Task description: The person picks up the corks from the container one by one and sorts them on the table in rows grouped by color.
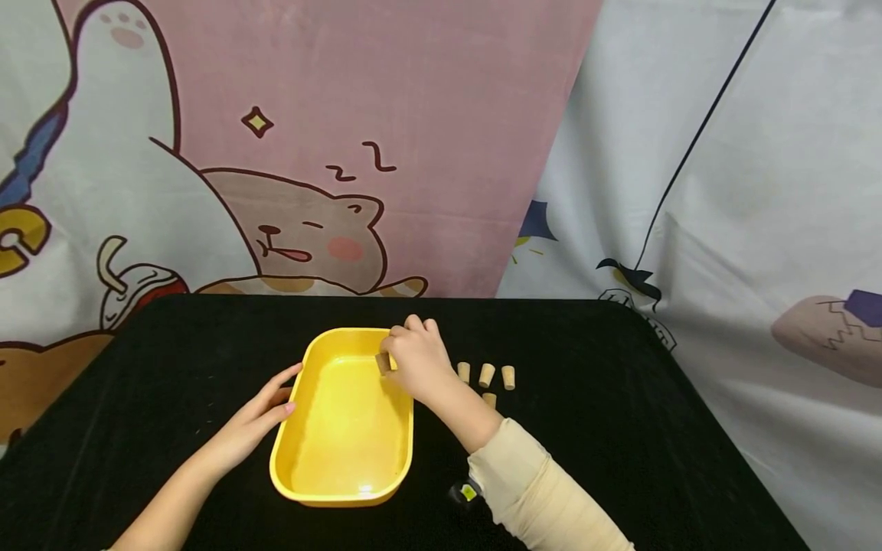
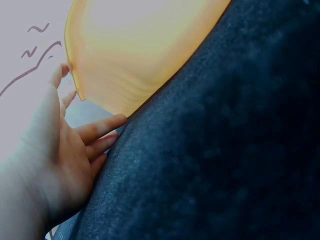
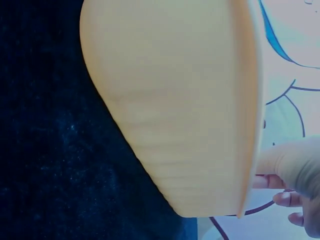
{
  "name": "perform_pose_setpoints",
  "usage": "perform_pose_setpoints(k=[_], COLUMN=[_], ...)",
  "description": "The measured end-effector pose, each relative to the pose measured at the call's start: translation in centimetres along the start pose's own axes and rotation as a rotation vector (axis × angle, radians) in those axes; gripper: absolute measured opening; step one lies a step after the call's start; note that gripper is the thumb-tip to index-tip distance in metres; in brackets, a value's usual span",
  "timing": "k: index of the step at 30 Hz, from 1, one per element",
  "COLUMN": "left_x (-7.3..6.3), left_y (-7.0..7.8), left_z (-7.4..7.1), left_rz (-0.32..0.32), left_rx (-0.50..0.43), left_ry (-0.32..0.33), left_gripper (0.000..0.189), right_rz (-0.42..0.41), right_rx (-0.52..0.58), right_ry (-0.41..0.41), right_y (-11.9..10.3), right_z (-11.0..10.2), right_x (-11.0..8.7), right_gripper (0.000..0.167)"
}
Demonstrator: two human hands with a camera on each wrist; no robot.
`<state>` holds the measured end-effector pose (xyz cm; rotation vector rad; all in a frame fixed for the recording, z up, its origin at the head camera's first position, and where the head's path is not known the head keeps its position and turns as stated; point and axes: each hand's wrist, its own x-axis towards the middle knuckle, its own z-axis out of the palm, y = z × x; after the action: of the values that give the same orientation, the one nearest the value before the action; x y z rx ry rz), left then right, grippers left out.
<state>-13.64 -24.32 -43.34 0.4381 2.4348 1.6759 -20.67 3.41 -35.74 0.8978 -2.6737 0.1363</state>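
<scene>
A yellow plastic tray (image 1: 344, 421) stands on the black tabletop, its ribbed side seen close up in both wrist views. My left hand (image 1: 251, 421) rests at the tray's left side, its fairly straight fingers touching the rim and wall. Over the far right corner of the tray, my right hand (image 1: 418, 356) pinches a cork stopper (image 1: 383, 363) between thumb and fingers. In the right wrist view the tray wall (image 3: 170, 115) hides the held cork, and only part of the right hand (image 3: 297, 192) shows beyond the rim.
Several cork stoppers (image 1: 508, 377) stand on the black cloth (image 1: 606, 428) to the right of the tray, some partly behind the right forearm. A small dark object with a yellow-green patch (image 1: 468, 492) lies by the right sleeve. A printed cartoon curtain (image 1: 448, 153) hangs behind the table.
</scene>
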Motion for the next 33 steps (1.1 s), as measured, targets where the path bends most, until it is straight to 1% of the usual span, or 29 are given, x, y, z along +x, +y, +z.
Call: perform_pose_setpoints(k=[4, 8, 11, 17, 21, 28, 33], left_x=[0.1, 0.1, 0.1, 0.2, 0.1, 0.1, 0.1], left_y=[-0.1, 0.0, 0.0, 0.0, 0.2, 0.3, 0.4], left_z=[-0.1, -0.1, -0.1, -0.1, -0.1, 0.0, 0.0], left_rz=[0.006, -0.02, -0.041, -0.049, -0.055, -0.06, -0.067], left_rx=[-0.001, 0.007, 0.009, 0.001, -0.003, -0.002, 0.002], left_ry=[0.005, -0.004, -0.011, -0.011, -0.015, -0.012, -0.012], left_gripper=[0.055, 0.056, 0.056, 0.056, 0.057, 0.057, 0.058], right_rz=[-0.006, -0.011, -0.015, -0.009, 0.007, 0.014, 0.025], right_rx=[0.079, 0.124, 0.137, 0.17, 0.251, 0.442, 0.511], right_ry=[0.05, 0.1, 0.128, 0.156, 0.182, 0.253, 0.259], right_y=[0.2, 0.4, 0.5, 0.6, 0.9, 1.8, 2.5], right_z=[-0.7, -1.2, -1.7, -2.5, -2.8, -2.8, -3.0], right_x=[-0.6, -1.3, -1.8, -3.0, -4.0, -5.5, -6.5], right_gripper=[0.015, 0.008, 0.013, 0.025, 0.029, 0.031, 0.031])
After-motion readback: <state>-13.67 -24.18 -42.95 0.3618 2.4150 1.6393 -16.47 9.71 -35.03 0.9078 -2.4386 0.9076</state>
